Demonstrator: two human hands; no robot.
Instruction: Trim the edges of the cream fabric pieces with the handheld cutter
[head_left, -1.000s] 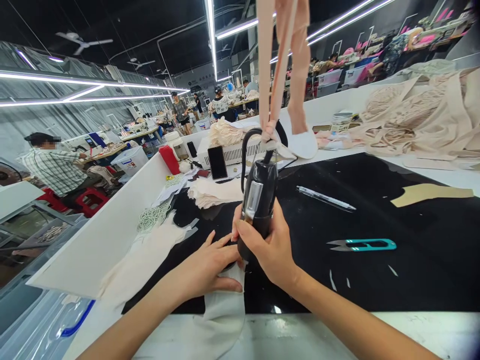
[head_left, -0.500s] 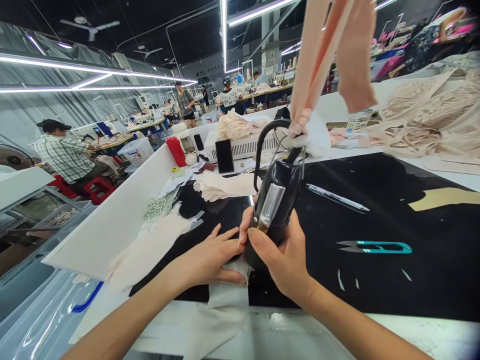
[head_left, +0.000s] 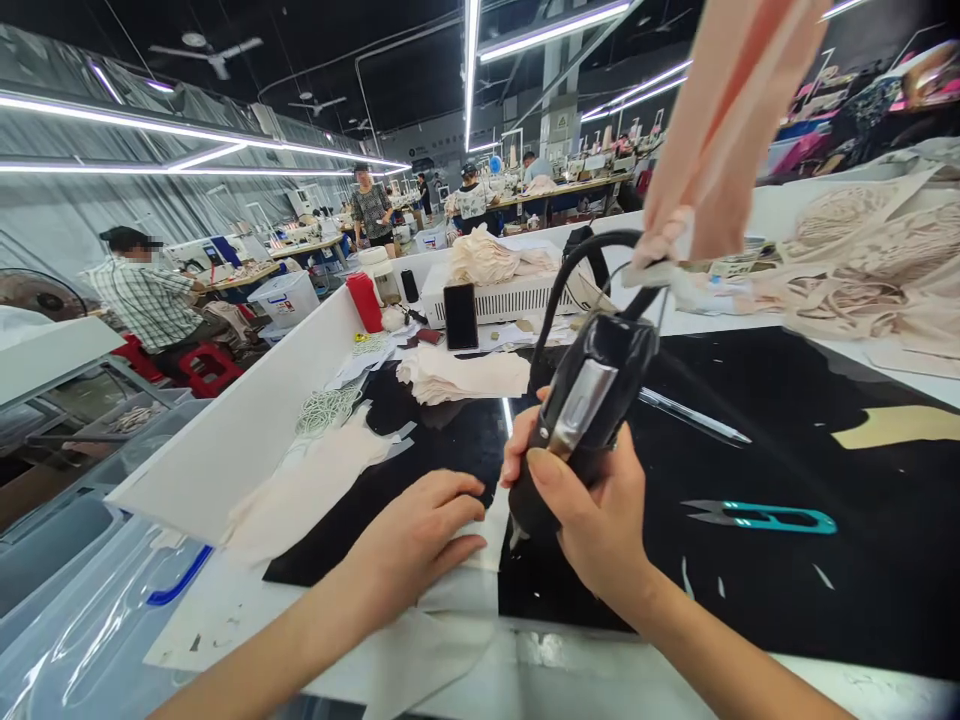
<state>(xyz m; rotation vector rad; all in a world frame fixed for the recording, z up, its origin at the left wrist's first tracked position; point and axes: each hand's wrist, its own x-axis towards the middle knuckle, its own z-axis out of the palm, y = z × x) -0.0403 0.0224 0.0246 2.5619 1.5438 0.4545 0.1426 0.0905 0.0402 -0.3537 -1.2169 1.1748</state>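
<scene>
My right hand is wrapped around a black corded hand tool with a silver plate on its side. The tool leans to the right, its lower end close over the black mat. Pink fabric strips are tied at its top and run upward out of view. My left hand lies over a pale fabric strip, fingers slightly bent and pointing toward the tool. Part of the strip is hidden under that hand. It runs from the mat down over the white table's front edge.
Teal thread snips, a pen and a yellow pattern piece lie at right. Stacked pale pieces, a phone and green cord are behind and left. A white side wall bounds the left.
The tool in my right hand has moved right and tilted, away from my left hand. My left hand's spread fingers have drawn closer together. The view has shifted slightly.
</scene>
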